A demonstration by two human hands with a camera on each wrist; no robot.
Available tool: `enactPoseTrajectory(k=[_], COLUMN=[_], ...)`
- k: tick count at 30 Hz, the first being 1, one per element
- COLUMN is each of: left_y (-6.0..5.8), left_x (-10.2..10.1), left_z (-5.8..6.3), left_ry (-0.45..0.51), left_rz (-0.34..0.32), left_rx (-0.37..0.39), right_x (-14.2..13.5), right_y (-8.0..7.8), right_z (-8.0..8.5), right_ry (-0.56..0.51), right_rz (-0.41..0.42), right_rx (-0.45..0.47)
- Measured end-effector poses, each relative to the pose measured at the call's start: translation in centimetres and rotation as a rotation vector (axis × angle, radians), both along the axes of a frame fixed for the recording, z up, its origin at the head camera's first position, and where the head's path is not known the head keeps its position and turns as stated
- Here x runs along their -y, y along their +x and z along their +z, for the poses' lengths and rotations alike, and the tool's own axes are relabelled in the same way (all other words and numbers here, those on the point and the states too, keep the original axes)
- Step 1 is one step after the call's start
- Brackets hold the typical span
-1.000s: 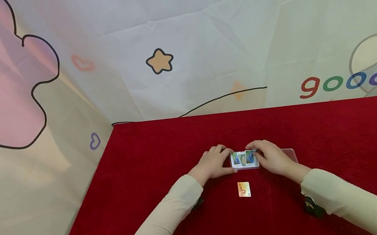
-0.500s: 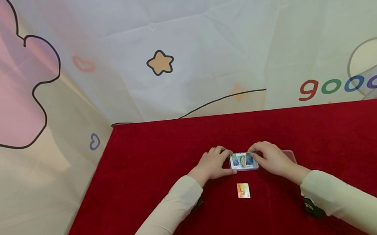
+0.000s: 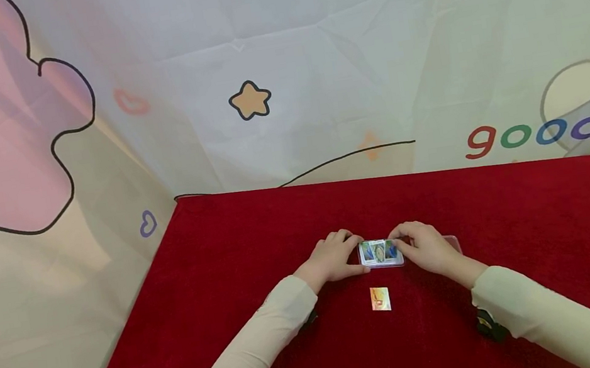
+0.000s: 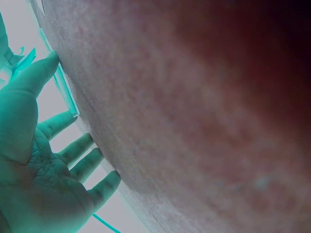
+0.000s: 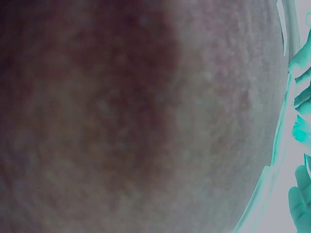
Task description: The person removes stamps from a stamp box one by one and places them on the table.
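Note:
A small clear plastic case (image 3: 384, 267) lies on the red cloth, with picture cards (image 3: 379, 253) face up inside it. At its left end my left hand (image 3: 333, 259) holds it between thumb and index finger, one on the near side and one on the far. The left wrist view shows this hand (image 4: 36, 150) with its other fingers spread beside the case edge (image 4: 66, 92). My right hand (image 3: 423, 247) pinches the right-hand card at the case's right end, its fingertips partly covering that card. Only a few fingers (image 5: 302, 63) show at the border of the right wrist view.
A second clear plastic piece (image 3: 454, 243), like a lid, lies partly hidden behind my right hand. One orange-yellow card (image 3: 380, 299) lies on the red cloth (image 3: 257, 234) nearer to me. A printed fabric backdrop (image 3: 314, 79) rises behind the table.
The right-hand card, raised above the others a second ago, now sits lower among them, with my right fingers still on it. My left hand keeps its place; the view has shifted slightly.

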State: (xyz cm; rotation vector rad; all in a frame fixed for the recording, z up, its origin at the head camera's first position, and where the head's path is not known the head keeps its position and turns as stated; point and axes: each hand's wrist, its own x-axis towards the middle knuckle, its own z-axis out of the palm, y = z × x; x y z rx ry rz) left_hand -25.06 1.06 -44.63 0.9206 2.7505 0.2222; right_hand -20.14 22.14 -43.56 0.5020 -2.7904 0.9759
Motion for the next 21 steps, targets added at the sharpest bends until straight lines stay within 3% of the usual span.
enactPoseTrajectory(k=[21], left_y=[0.03], left_x=[0.06], left_z=[0.04], left_ry=[0.006], left_rz=[0.001], left_rx=[0.001], right_x=[-0.14], right_y=[0.46], right_z=[0.29], right_ry=[-0.031], right_rz=[0.035], right_rx=[0.044])
